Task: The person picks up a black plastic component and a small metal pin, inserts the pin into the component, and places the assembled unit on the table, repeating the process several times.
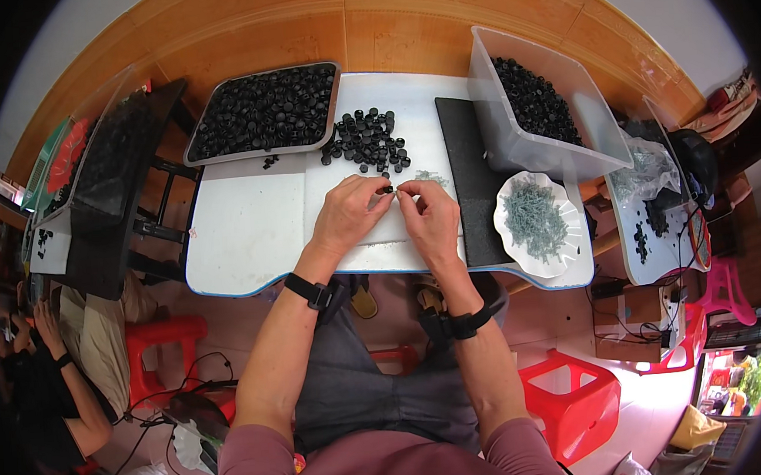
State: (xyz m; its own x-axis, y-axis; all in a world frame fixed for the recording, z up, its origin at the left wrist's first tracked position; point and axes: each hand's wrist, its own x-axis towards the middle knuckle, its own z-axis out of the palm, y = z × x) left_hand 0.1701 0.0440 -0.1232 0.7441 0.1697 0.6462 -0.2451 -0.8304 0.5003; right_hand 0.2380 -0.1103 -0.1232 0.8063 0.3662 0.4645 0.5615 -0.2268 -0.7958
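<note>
Close together over the white table (pixel 244 215), my two hands meet at a small black cap (pixel 388 189). My left hand (pixel 348 212) pinches this cap between thumb and fingertips. Against its right side, my right hand (pixel 430 217) is closed in a pinch; whatever is between those fingers is too small to make out. Just beyond lies a loose heap of black caps (pixel 364 141). Thin grey-green pieces (pixel 430 178) lie scattered by my right fingers. More of them fill a white scalloped dish (pixel 565 257) at the right.
A metal tray (pixel 337 96) heaped with black caps stands at the back left. At the back right is a clear plastic bin (pixel 528 159) holding more, beside a black mat (pixel 473 188). Red stools (pixel 574 404) flank me. Another person's arm (pixel 86 408) shows at far left.
</note>
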